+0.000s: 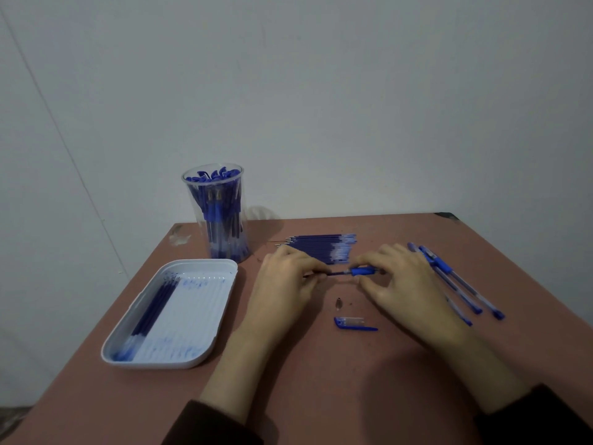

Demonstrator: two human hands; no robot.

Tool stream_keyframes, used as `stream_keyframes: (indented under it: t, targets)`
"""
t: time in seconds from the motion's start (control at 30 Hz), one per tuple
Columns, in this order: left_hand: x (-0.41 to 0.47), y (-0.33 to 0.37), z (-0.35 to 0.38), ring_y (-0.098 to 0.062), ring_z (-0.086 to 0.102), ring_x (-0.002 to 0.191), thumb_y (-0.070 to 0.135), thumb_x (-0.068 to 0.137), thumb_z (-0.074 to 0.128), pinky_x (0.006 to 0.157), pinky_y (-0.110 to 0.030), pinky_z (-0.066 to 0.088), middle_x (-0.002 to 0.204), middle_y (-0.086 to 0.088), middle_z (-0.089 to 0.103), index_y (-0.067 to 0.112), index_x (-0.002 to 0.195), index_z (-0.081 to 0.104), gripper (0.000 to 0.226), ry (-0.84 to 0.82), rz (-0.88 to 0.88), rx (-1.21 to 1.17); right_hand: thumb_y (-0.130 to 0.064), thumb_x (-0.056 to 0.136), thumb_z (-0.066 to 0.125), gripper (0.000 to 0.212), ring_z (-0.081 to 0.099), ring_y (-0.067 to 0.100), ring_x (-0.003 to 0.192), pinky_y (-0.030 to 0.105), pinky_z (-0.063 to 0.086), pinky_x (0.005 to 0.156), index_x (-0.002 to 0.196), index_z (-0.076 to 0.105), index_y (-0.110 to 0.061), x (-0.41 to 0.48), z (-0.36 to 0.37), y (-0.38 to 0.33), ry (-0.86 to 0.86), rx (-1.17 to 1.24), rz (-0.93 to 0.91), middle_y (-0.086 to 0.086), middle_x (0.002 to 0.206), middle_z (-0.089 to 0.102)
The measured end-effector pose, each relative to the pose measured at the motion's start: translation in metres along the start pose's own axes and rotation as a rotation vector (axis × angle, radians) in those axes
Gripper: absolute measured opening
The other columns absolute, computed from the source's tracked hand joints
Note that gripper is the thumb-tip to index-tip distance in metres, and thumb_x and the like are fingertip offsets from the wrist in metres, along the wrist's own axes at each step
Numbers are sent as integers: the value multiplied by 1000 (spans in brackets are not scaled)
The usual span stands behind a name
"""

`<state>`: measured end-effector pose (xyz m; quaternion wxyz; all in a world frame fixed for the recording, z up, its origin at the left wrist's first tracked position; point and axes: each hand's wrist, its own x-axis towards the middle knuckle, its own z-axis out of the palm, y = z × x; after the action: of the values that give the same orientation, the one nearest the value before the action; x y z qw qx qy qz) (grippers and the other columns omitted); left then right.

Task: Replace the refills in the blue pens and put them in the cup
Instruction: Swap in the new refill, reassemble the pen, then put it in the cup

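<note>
While the left hand (pixel 285 277) pinches the refill (pixel 324 274) and the right hand (pixel 401 277) grips the pen (pixel 362 271), both lie along one left-right axis above the counter (pixel 321 380); the cup (pixel 214 213) stands far-left.

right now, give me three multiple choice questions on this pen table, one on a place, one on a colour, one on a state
1. Where is the tray?
A. left of the hands
B. right of the hands
C. inside the cup

2. What colour is the pen cap lying on the table?
A. red
B. blue
C. green

3. What state is the pen in the hands?
A. capped and whole
B. taken apart, refill half out
C. standing in the cup

Answers:
1 A, the tray sits beside the left hand.
2 B, the cap shows blue.
3 B, the left hand pinches the refill, the right hand holds the pen.
</note>
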<state>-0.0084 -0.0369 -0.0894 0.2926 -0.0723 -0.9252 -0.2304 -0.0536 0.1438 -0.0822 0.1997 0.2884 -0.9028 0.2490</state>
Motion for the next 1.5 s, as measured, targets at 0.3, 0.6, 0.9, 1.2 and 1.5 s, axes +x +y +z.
stream_keyframes:
  t: [0.3, 0.6, 0.9, 1.2, 1.5]
  targets:
    - [1, -14, 0, -20, 49, 93, 14, 89, 60, 75, -26, 33, 95, 2, 71, 21, 102, 74, 21, -1, -106, 133, -30, 86, 60, 16, 39, 7, 85, 36, 29, 88, 100, 68, -36, 3, -4, 8, 21, -112, 146, -13, 82, 50]
    - [2, -30, -1, -28, 54, 88, 4, 83, 61, 76, -37, 45, 92, -1, 72, 19, 95, 76, 24, 3, -169, 168, -29, 89, 56, 19, 40, 7, 87, 34, 28, 89, 105, 66, -36, 6, -8, 14, 9, -149, 219, -11, 88, 53]
    - [11, -25, 16, -21, 50, 101, 18, 90, 58, 82, -30, 42, 103, 1, 68, 21, 106, 72, 22, -49, -198, 190, -29, 89, 59, 19, 44, 8, 88, 39, 33, 97, 105, 67, -35, 4, -5, 7, 7, -77, 196, -11, 89, 56]
    - [22, -27, 26, -20, 45, 100, 33, 86, 63, 80, -30, 38, 105, 1, 62, 22, 108, 63, 26, 13, -193, 258, -29, 89, 59, 17, 49, 9, 92, 37, 35, 97, 104, 66, -34, 2, 0, 3, 7, -29, 147, -13, 89, 58]
    - [18, -21, 21, -16, 41, 89, 22, 85, 63, 71, -26, 32, 95, -1, 63, 16, 98, 64, 14, 111, -140, 213, -31, 90, 58, 19, 53, 10, 88, 31, 43, 82, 108, 66, -30, -1, 5, -3, -30, 75, 53, -10, 90, 59]
